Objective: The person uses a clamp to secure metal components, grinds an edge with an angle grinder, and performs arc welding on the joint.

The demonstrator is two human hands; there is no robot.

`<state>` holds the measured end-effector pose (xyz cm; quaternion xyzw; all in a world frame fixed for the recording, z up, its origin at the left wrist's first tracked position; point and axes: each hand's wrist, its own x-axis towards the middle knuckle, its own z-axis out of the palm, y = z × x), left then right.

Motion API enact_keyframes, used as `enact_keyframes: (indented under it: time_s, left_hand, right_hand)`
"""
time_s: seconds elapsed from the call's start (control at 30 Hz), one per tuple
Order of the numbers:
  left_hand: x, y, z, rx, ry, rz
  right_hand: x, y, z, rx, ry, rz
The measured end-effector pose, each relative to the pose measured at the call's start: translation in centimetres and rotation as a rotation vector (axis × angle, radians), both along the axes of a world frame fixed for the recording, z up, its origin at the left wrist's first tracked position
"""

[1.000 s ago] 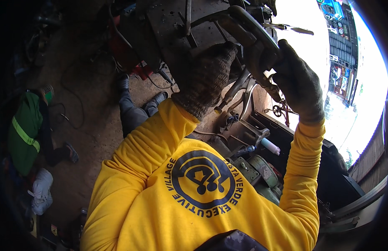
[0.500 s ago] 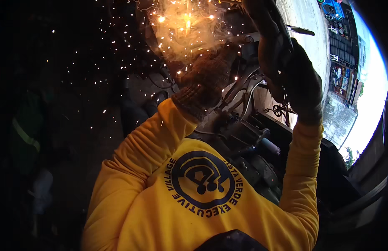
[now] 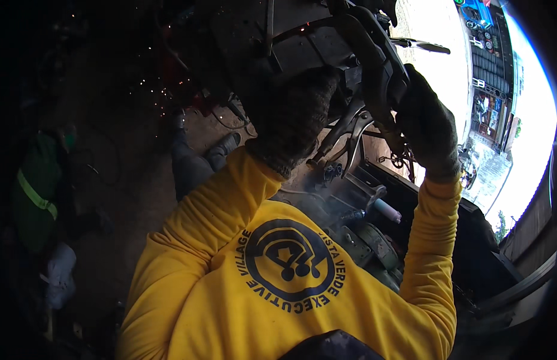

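Observation:
My left hand [image 3: 299, 114], in a dark knit glove, is closed beside a dark metal assembly [image 3: 242, 36]. Shadow hides its fingertips and whatever they hold. My gloved right hand [image 3: 428, 123] is wrapped around the lower end of a dark, curved metal piece [image 3: 368, 57]. Between my hands hangs a pliers-like tool [image 3: 347, 135], its two handles angled down toward me. A thin upright rod [image 3: 270, 27] stands against the metal assembly, above my left hand. Some small sparks glow to the left.
A person in a dark green top with a reflective stripe [image 3: 37, 195] is at the left. A trousered leg [image 3: 191, 168] and shoe show beyond my left forearm. Below my hands are a pinkish cylinder [image 3: 387, 211] and green rounded machinery [image 3: 374, 243]. A cable [image 3: 230, 123] lies on the floor.
The bright orange glow and thick smoke above my left hand are gone, and the shower of sparks has thinned to scattered ones at left. My right hand and the curved piece have shifted slightly.

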<state>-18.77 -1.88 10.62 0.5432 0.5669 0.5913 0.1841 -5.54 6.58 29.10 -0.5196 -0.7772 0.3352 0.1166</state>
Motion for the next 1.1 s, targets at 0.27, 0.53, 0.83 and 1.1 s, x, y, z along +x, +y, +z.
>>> enact_keyframes:
  time_s: [0.27, 0.53, 0.83, 1.1]
  left_hand:
    - [0.3, 0.0, -0.6, 0.012, -0.011, -0.021]
    - [0.1, -0.1, -0.2, -0.017, 0.007, -0.039]
    - [0.2, -0.1, -0.4, -0.055, -0.011, -0.061]
    - [-0.6, 0.4, -0.2, -0.071, -0.045, -0.060]
  right_hand:
    - [-1.6, 0.1, 1.0, 0.340, -0.583, 0.333]
    - [-0.7, 0.7, 0.3, 0.338, -0.609, 0.404]
    - [1.8, 1.2, -0.2, 0.096, -0.170, 0.511]
    - [1.4, 1.5, -0.4, 0.240, -0.085, 0.654]
